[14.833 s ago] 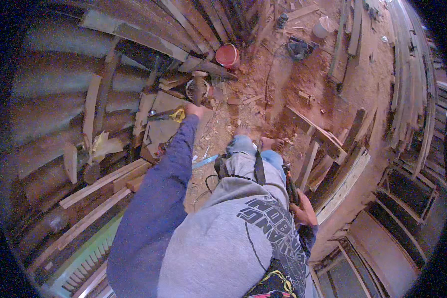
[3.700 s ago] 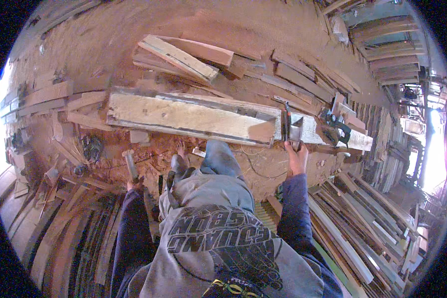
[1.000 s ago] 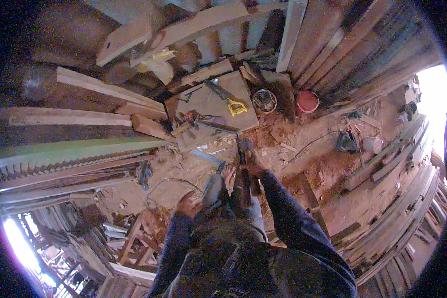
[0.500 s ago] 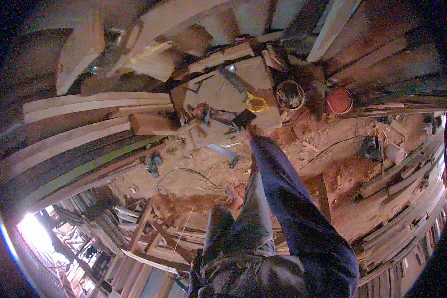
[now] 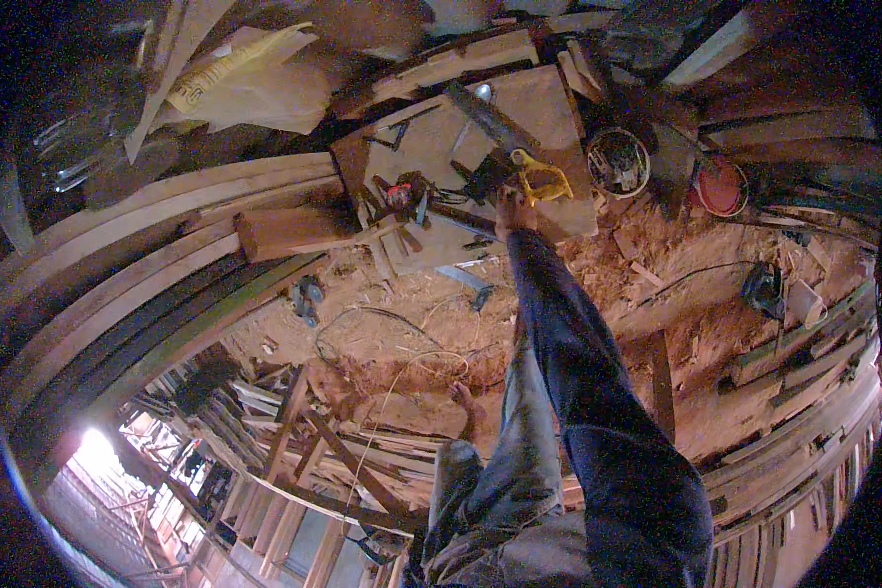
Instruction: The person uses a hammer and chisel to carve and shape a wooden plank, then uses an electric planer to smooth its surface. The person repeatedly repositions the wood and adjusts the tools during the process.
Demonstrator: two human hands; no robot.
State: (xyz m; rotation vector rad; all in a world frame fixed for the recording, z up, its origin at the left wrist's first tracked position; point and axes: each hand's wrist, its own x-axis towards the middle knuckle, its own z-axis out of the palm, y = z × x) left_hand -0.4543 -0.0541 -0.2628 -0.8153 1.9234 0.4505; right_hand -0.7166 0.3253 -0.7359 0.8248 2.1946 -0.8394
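Head cam: right hand (image 5: 513, 211) was at 1 o'clock, couldn't tell if gripping; yellow-handled saw (image 5: 508, 131) on desk (image 5: 427, 149) probably faced it for quick grabs.

Pretty dim in here tbh, grainy noise all over the dark bits. The opening (image 5: 96, 453) at lower left is blown out to white, bluish fringe along the rim nearby. Soft light on the desk (image 5: 434, 149), but the dark thing (image 5: 484, 178) at the right hand (image 5: 513, 213) is murky. Fisheye seriously bends the boards (image 5: 157, 201); corners go black.
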